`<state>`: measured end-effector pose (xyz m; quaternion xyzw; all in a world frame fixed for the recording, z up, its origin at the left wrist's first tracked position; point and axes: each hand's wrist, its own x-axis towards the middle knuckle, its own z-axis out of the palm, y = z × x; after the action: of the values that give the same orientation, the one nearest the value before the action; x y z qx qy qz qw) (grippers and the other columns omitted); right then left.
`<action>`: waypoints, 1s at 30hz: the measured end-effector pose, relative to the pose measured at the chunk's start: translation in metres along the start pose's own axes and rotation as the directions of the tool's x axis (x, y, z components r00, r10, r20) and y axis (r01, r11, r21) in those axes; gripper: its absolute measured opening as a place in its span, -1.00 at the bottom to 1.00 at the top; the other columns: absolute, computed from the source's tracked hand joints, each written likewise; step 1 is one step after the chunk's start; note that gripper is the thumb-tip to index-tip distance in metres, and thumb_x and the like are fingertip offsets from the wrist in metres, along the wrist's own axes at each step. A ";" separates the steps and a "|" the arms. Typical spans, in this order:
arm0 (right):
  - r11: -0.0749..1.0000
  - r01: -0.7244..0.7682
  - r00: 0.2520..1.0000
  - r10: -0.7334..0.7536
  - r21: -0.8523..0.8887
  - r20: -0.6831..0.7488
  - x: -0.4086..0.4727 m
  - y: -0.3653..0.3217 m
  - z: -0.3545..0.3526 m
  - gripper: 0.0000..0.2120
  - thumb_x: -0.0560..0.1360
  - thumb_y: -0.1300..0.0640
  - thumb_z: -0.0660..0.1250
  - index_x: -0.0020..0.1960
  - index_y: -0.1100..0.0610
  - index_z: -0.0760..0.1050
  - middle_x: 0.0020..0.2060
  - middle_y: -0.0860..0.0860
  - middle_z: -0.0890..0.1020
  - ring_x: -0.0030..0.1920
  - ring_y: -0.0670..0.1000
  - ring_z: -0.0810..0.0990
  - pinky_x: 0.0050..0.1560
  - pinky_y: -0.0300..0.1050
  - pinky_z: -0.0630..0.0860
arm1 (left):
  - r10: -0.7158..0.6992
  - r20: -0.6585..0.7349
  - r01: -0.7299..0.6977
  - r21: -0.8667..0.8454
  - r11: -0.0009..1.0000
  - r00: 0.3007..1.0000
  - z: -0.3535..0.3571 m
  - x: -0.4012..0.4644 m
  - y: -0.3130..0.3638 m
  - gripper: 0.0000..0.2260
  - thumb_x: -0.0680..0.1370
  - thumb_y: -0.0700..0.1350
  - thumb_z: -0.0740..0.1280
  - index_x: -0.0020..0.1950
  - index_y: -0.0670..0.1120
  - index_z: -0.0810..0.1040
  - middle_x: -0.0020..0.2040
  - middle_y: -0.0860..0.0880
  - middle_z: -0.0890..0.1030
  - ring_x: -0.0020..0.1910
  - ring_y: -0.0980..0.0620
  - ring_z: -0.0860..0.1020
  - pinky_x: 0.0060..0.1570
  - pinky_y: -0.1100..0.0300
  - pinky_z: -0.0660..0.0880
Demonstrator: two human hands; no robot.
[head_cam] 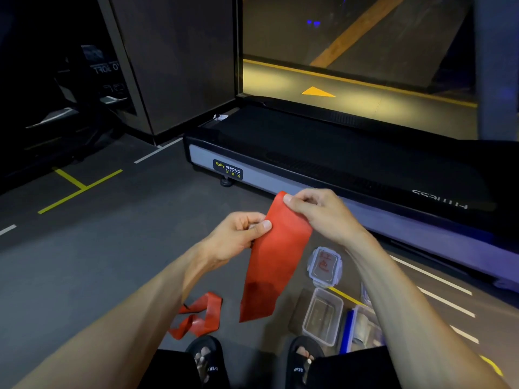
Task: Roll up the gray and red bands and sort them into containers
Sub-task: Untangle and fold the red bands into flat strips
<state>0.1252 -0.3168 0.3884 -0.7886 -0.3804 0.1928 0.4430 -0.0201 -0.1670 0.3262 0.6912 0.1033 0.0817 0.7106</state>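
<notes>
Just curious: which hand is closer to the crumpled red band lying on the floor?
Left. The left hand is above the crumpled red band; the right hand is higher and farther right.

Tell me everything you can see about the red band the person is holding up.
The red band is a wide, flat strip of thin, rubbery-looking material, unrolled and hanging down above the floor. The left hand pinches its left edge near the top, and the right hand pinches its top corner. Its lower end looks darker, perhaps doubled over, and hangs free, touching nothing visible.
</notes>
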 end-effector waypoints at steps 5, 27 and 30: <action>0.999 -0.016 0.997 0.019 -0.045 0.076 0.001 0.005 0.001 -0.40 0.60 -0.27 0.25 -0.25 0.27 0.43 -0.39 0.01 0.43 -0.33 -0.02 0.40 -0.19 -0.03 0.31 | -0.020 0.030 0.020 -0.022 1.000 0.999 0.000 0.001 -0.001 -0.65 0.69 -0.12 0.24 0.16 -0.46 0.49 -0.01 -0.27 0.57 -0.01 -0.16 0.51 -0.02 0.11 0.52; 0.973 0.158 0.987 -0.149 -0.166 0.068 0.003 0.003 0.010 -0.68 0.45 -0.26 0.38 -0.06 -0.01 0.60 -0.24 -0.03 0.69 -0.20 0.01 0.65 -0.08 0.13 0.60 | 0.071 -0.023 -0.073 -0.072 0.995 0.997 0.005 0.001 0.004 -0.69 0.64 -0.16 0.29 0.35 -0.23 0.50 0.07 -0.17 0.68 0.05 -0.02 0.65 0.13 0.13 0.59; 0.971 0.202 0.979 -0.197 -0.126 0.049 0.002 -0.001 0.007 -0.66 0.45 -0.28 0.36 -0.06 -0.01 0.62 -0.22 -0.02 0.69 -0.19 0.03 0.65 -0.08 0.16 0.59 | 0.078 -0.060 -0.076 0.040 0.996 0.995 -0.001 0.000 -0.001 -0.64 0.57 -0.14 0.45 0.33 -0.16 0.53 0.22 -0.15 0.65 0.20 -0.03 0.63 0.26 0.07 0.55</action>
<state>0.1217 -0.3118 0.3856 -0.7700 -0.4775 0.1364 0.4005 -0.0208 -0.1663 0.3247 0.7051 0.0998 0.1282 0.6902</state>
